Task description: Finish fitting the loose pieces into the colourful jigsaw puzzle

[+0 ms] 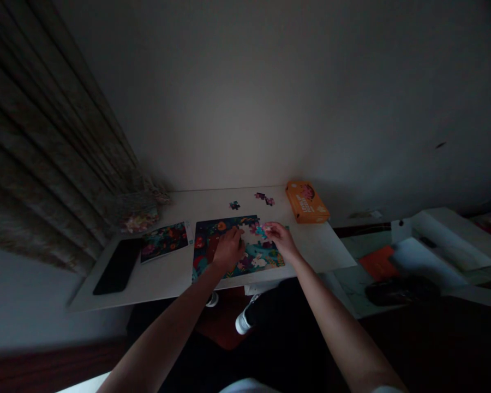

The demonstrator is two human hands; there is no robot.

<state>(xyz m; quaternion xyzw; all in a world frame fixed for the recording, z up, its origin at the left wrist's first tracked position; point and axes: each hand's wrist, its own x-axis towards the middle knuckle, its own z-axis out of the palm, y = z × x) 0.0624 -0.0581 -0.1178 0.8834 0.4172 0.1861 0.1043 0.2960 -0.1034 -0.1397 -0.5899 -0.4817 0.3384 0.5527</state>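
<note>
A colourful jigsaw puzzle, mostly assembled, lies on a white table. My left hand rests on the puzzle's middle with the fingers curled down onto it. My right hand sits at the puzzle's upper right edge, fingertips pinching what looks like a pink and teal puzzle piece beside a white gap in the picture. Loose pieces lie further back: one alone and two close together.
An orange puzzle box stands at the table's back right. A printed reference picture and a black phone lie left of the puzzle. A curtain hangs on the left. A cluttered surface is to the right.
</note>
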